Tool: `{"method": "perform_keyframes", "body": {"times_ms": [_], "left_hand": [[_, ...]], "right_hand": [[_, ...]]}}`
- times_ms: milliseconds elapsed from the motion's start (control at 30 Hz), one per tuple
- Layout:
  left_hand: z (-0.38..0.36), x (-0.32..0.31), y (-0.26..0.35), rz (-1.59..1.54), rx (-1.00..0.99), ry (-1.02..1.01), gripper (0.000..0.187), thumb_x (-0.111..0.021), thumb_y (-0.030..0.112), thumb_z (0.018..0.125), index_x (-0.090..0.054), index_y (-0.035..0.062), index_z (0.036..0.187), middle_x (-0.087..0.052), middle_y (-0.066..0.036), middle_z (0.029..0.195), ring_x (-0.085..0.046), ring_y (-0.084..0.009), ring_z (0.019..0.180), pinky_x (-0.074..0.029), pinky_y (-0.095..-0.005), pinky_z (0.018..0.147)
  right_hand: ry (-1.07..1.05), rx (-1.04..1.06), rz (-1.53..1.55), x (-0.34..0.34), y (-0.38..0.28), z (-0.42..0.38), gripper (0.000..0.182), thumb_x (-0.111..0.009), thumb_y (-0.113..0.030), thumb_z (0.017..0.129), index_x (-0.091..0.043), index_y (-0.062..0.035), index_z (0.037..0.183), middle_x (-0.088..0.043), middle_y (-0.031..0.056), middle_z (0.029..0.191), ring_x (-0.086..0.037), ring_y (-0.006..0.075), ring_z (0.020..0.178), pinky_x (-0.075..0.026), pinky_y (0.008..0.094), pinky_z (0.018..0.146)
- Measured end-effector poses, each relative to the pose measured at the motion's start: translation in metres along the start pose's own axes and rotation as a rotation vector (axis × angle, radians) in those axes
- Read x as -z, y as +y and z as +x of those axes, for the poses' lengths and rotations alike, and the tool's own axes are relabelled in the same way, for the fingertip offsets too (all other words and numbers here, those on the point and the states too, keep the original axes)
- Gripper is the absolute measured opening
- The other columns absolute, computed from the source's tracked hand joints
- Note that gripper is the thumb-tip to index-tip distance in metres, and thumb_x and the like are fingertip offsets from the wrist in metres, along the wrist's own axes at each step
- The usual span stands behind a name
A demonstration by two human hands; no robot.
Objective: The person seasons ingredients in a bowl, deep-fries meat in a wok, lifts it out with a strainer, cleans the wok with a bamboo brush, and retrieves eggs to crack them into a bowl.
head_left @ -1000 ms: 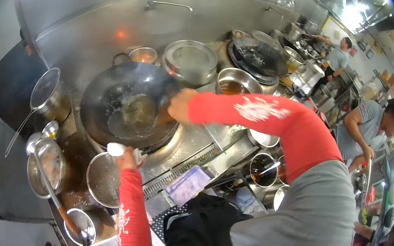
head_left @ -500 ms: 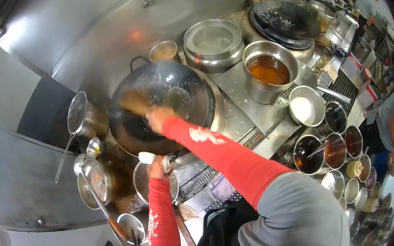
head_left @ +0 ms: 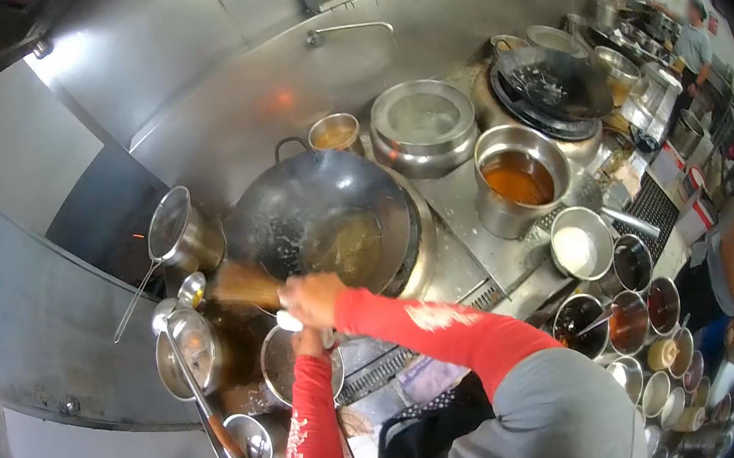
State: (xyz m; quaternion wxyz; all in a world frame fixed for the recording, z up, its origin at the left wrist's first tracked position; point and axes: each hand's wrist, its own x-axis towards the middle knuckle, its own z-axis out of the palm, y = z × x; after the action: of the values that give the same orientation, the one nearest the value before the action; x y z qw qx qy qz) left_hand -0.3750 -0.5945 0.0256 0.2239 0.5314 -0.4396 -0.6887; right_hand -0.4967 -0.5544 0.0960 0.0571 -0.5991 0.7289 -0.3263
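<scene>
My right hand point(head_left: 314, 299) is closed round a bamboo wok brush point(head_left: 247, 287), whose bristles point left over the near left rim of the wok and are smeared by motion. Just below it, my left hand point(head_left: 310, 341) grips a white cloth point(head_left: 288, 321) at the wok's near edge. Whether a wok handle lies inside the cloth is hidden. The large dark wok point(head_left: 352, 185) sits on the burner, tilted towards me, with cloudy liquid point(head_left: 346, 243) at its bottom. A round strainer point(head_left: 279, 370) lies under my left forearm.
Left of the wok stand a pot with a sieve point(head_left: 192, 238) and a pot with a ladle point(head_left: 188, 364) across it. On the right are a pot of amber liquid point(head_left: 520, 181), a white-filled pan point(head_left: 578, 247) and several sauce pots. Co-workers stand at far right.
My right hand has brought the brush from over the wok's inside to its near left rim, close to my left hand. The camera view has shifted, so the wok appears lower.
</scene>
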Motion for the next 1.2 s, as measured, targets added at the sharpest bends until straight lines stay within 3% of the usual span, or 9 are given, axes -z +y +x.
{"method": "perform_keyframes", "body": {"times_ms": [100, 167, 367, 433, 567, 833, 967, 1033, 1200], "left_hand": [[0.013, 0.006, -0.012, 0.006, -0.038, -0.062, 0.027, -0.063, 0.028, 0.079, -0.063, 0.0052, 0.094, -0.066, -0.008, 0.08, -0.063, -0.0226, 0.064, -0.05, -0.0375, 0.049], [0.007, 0.002, -0.002, 0.037, -0.014, -0.034, 0.023, -0.06, 0.025, 0.081, -0.06, 0.0071, 0.096, -0.065, -0.008, 0.084, -0.064, -0.0253, 0.065, -0.047, -0.0378, 0.052], [-0.009, 0.007, 0.009, -0.067, 0.071, -0.161, 0.023, -0.067, 0.025, 0.08, -0.061, 0.0069, 0.092, -0.063, -0.007, 0.08, -0.061, -0.0208, 0.066, -0.051, -0.0366, 0.05], [0.005, 0.008, -0.003, -0.083, -0.002, -0.146, 0.02, -0.066, 0.02, 0.08, -0.062, 0.0065, 0.095, -0.063, -0.007, 0.081, -0.062, -0.0213, 0.067, -0.05, -0.0369, 0.048], [0.026, 0.004, -0.021, -0.112, -0.043, -0.08, 0.02, -0.061, 0.022, 0.08, -0.062, 0.006, 0.093, -0.065, -0.008, 0.08, -0.062, -0.0229, 0.06, -0.047, -0.0362, 0.048], [0.023, -0.002, -0.02, -0.088, -0.101, -0.013, 0.022, -0.063, 0.018, 0.075, -0.065, -0.0018, 0.084, -0.066, -0.012, 0.076, -0.064, -0.0229, 0.057, -0.049, -0.0366, 0.042], [0.021, -0.001, -0.015, -0.097, -0.058, 0.039, 0.019, -0.063, 0.015, 0.073, -0.066, -0.0004, 0.085, -0.065, -0.012, 0.076, -0.064, -0.0238, 0.057, -0.049, -0.0374, 0.042], [0.018, 0.001, -0.013, -0.087, -0.059, -0.022, 0.02, -0.063, 0.015, 0.074, -0.065, -0.0011, 0.086, -0.065, -0.012, 0.076, -0.064, -0.0242, 0.057, -0.048, -0.0369, 0.042], [0.012, 0.012, 0.0, -0.04, -0.084, -0.035, 0.025, -0.061, 0.02, 0.075, -0.064, -0.0006, 0.089, -0.064, -0.012, 0.079, -0.063, -0.0228, 0.064, -0.051, -0.0374, 0.049]], "right_hand": [[0.027, -0.168, -0.052, 0.001, 0.024, 0.038, 0.02, -0.057, -0.022, 0.084, -0.063, -0.0096, 0.098, -0.066, 0.0165, 0.093, -0.065, 0.0372, 0.084, -0.052, 0.0502, 0.07], [0.447, -0.321, 0.025, -0.03, 0.067, 0.073, 0.021, -0.056, -0.022, 0.084, -0.064, -0.0089, 0.098, -0.067, 0.0179, 0.089, -0.065, 0.0385, 0.081, -0.052, 0.0504, 0.07], [-0.272, 0.043, -0.258, 0.053, 0.012, -0.057, 0.018, -0.06, -0.017, 0.079, -0.069, -0.0044, 0.086, -0.068, 0.019, 0.087, -0.067, 0.0368, 0.083, -0.054, 0.0474, 0.074], [-0.351, -0.119, -0.405, 0.094, 0.017, -0.031, 0.021, -0.061, -0.018, 0.076, -0.071, -0.003, 0.087, -0.069, 0.0202, 0.088, -0.068, 0.036, 0.084, -0.055, 0.0454, 0.076], [-0.01, -0.357, -0.286, 0.038, 0.074, 0.05, 0.022, -0.062, -0.017, 0.073, -0.073, -0.0036, 0.087, -0.069, 0.0227, 0.091, -0.068, 0.0357, 0.089, -0.055, 0.0442, 0.078], [-0.576, -0.034, -0.536, 0.093, -0.039, -0.067, 0.016, -0.061, -0.015, 0.077, -0.071, -0.0037, 0.081, -0.069, 0.02, 0.081, -0.069, 0.0355, 0.079, -0.055, 0.046, 0.071], [-0.794, -0.037, -0.966, 0.161, 0.007, -0.052, 0.016, -0.06, -0.016, 0.081, -0.072, -0.0059, 0.087, -0.07, 0.0163, 0.085, -0.07, 0.0328, 0.08, -0.057, 0.045, 0.066], [-0.469, -0.033, -0.987, 0.155, 0.069, -0.03, 0.016, -0.061, -0.014, 0.081, -0.071, -0.0065, 0.09, -0.07, 0.0164, 0.086, -0.07, 0.0314, 0.083, -0.057, 0.0442, 0.065], [-0.481, -0.063, -0.954, 0.108, 0.078, -0.06, 0.018, -0.058, -0.015, 0.083, -0.073, -0.0087, 0.091, -0.071, 0.0143, 0.092, -0.069, 0.0296, 0.089, -0.056, 0.0411, 0.072]]}}
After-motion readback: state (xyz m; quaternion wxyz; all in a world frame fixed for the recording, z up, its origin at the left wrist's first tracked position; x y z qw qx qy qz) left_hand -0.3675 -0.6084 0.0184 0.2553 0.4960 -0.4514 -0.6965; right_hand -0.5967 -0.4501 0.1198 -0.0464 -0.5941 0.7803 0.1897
